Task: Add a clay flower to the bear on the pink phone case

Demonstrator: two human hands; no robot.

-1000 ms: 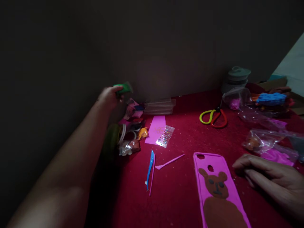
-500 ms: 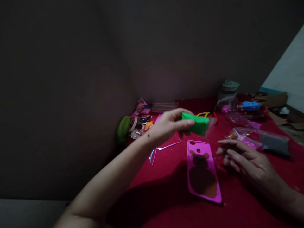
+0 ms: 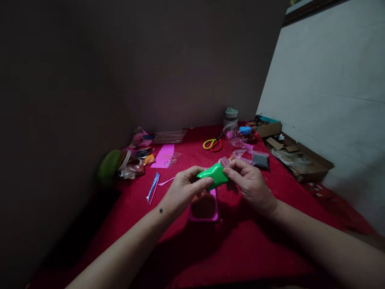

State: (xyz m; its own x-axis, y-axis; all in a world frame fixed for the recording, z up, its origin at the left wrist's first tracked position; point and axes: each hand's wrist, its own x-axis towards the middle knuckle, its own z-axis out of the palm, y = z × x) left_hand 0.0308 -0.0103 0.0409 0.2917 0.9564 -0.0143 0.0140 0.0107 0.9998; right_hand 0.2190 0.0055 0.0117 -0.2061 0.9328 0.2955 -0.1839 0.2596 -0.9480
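In dim light, a plain dark-grey wall [image 3: 186, 72] rises behind the red-covered table [image 3: 240, 257]; a pale whitish wall [image 3: 331, 72] stands right of the table, and an open brown cardboard box [image 3: 320, 168] lies beside the table's right edge.

Left forearm [image 3: 129, 245] and right forearm [image 3: 315, 232] are both totally bare, plus one little round dark dot [image 3: 161, 210] near the left wrist [image 3: 165, 203].

1. One left hand [image 3: 187, 185], one right hand [image 3: 251, 182]
2. One green packet [image 3: 217, 176]
3. One pink case [image 3: 204, 206]
4. Three sticks [image 3: 153, 187]: one blue, two pink
5. One pair of scissors [image 3: 219, 140]
6. One jar [image 3: 230, 115]
7. One pink sheet [image 3: 163, 156]
8. One gem sheet [image 3: 172, 160]
9. One dark packet [image 3: 260, 160]
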